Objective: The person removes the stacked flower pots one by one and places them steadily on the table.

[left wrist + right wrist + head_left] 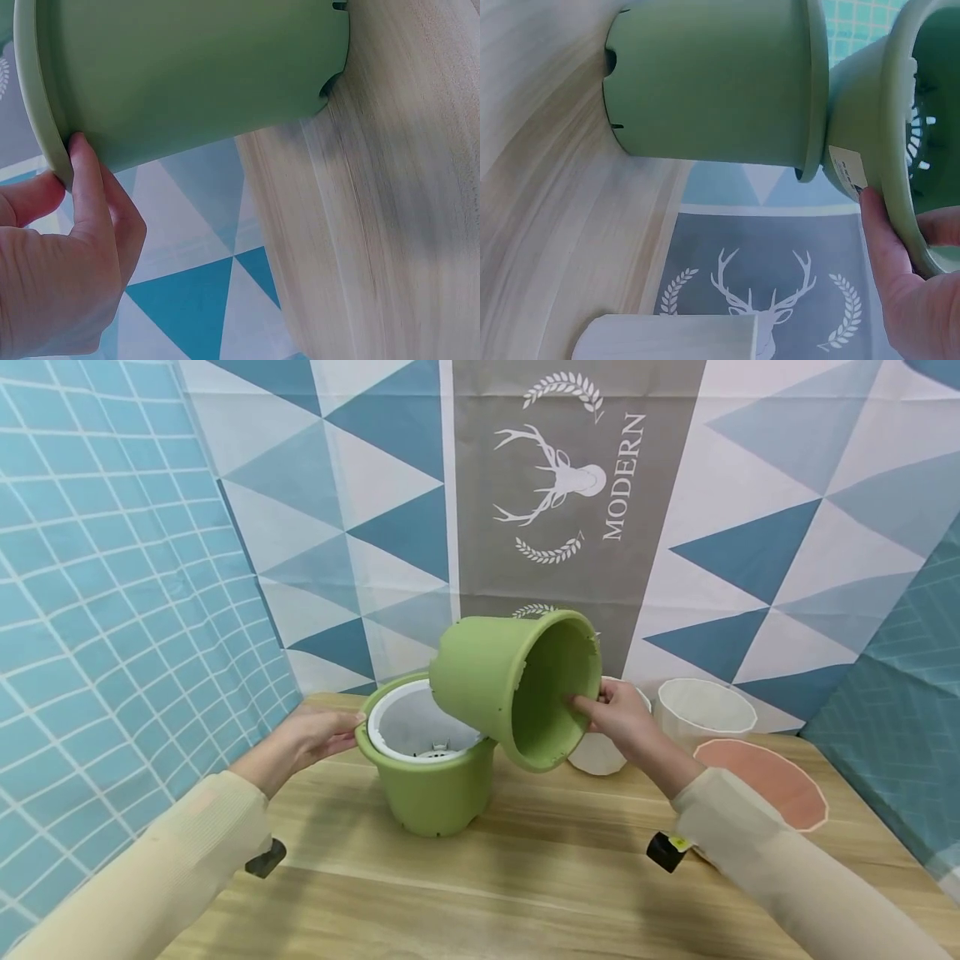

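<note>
On the wooden table, a green flower pot (435,797) stands upright with a white pot (397,718) nested inside it. My left hand (321,735) pinches the green pot's rim at its left side, thumb on one face and fingers under the lip in the left wrist view. A second green flower pot (480,664) is held tilted above the right side of the nested pair, its mouth facing right and toward me. My right hand (621,717) grips its rim, thumb inside. In the right wrist view this pot bears a white label (848,171).
Behind my right hand stand a white pot (597,756) and another white pot (705,710). A pink pot (765,781) is partly covered by my right forearm. A patterned cloth backdrop (397,510) rises behind the wooden table (480,893), with blue tile-print cloth (112,610) at left.
</note>
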A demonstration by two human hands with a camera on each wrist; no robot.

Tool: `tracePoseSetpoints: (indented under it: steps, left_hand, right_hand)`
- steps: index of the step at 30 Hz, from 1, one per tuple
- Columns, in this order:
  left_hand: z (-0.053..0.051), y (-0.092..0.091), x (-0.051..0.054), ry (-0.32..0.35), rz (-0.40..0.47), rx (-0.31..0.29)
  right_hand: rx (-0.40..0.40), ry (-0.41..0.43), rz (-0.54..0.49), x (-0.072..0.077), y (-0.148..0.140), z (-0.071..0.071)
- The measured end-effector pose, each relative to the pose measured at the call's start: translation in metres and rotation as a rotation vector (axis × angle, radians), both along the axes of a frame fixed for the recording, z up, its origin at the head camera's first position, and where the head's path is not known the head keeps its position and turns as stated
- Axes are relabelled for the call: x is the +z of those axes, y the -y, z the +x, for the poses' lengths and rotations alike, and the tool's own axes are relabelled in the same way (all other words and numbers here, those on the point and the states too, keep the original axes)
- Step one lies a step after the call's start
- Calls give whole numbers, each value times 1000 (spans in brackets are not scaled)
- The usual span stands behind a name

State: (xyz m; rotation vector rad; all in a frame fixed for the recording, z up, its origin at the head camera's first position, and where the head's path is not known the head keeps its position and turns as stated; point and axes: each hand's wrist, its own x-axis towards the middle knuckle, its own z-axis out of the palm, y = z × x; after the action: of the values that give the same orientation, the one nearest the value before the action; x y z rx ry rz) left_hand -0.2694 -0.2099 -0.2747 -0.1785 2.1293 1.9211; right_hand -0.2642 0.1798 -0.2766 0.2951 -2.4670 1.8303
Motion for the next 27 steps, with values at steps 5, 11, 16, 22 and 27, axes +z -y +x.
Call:
tracePoseSetpoints:
  steps: [5,11,16,22,27]
  left_hand:
    - [1,1,-1,4,3,9]
    - [1,1,-3,7,10,21]
    - [1,1,-3,2,1,8]
    - [-1,2,-1,-5,-9,-8]
    - [-1,1,-1,-9,-13,-8]
  right_hand:
    - [35,7,-21,0,-4,2]
    - [32,38,-18,2,-5,4]
    - [34,44,22,7,-8,8]
    - [32,35,52,13,-13,14]
    - [28,29,57,15,-18,18]
